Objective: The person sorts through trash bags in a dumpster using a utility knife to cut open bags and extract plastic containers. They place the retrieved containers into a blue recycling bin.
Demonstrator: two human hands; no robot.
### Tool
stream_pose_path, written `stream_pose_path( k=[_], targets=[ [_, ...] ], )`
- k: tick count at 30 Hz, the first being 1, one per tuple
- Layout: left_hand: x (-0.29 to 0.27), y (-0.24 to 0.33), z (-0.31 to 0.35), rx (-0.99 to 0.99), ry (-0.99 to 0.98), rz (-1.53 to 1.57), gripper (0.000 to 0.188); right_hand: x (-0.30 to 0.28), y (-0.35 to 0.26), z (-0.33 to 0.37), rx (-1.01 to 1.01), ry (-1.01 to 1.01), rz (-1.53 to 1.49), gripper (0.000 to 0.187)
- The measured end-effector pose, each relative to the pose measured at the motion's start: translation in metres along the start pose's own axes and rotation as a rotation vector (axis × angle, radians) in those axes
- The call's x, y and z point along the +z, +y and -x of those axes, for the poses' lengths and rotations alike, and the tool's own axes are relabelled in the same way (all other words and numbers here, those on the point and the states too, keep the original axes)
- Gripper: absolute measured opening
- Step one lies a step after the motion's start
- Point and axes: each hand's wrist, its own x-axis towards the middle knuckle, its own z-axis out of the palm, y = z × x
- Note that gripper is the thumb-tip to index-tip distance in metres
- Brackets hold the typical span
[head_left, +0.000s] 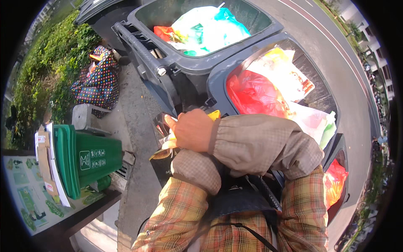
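My right hand (194, 131) reaches across my body to the left, in front of the grey bins, its fingers curled over a small bundle of packaging. White and dark red edges of the packaging (160, 124) stick out past its fingertips, and its kind cannot be made out. A yellow piece (214, 115) shows beside that wrist. Below the fingers hangs a dark carton or bag (163, 164) with a gold-brown top. My left forearm, in a checked sleeve cover (195, 170), passes under the right wrist. The left hand itself is hidden behind the right one.
Two open grey wheeled bins (212, 84) hold red, white and green plastic bags; another bin (342, 155) with a red bag stands at right. At left are a dotted bag (100, 84), a green bin (98, 158) lying tipped, flattened cardboard (45, 157) and a hedge (50, 54).
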Motion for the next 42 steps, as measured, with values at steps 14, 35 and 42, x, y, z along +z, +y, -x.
stream_pose_path(
  k=[14,35,42],
  targets=[
    [-0.022,-0.011,-0.029,0.207,-0.252,-0.172,0.029,-0.069,0.060,0.213,0.425,0.788,-0.370,0.024],
    [-0.062,-0.018,-0.047,0.013,-0.326,-0.106,0.030,0.091,-0.158,0.639,2.109,1.093,-0.511,0.021],
    [-0.068,0.003,-0.048,0.029,-0.278,0.011,0.026,0.091,-0.211,0.601,2.099,1.178,-0.268,0.020]
  ],
)
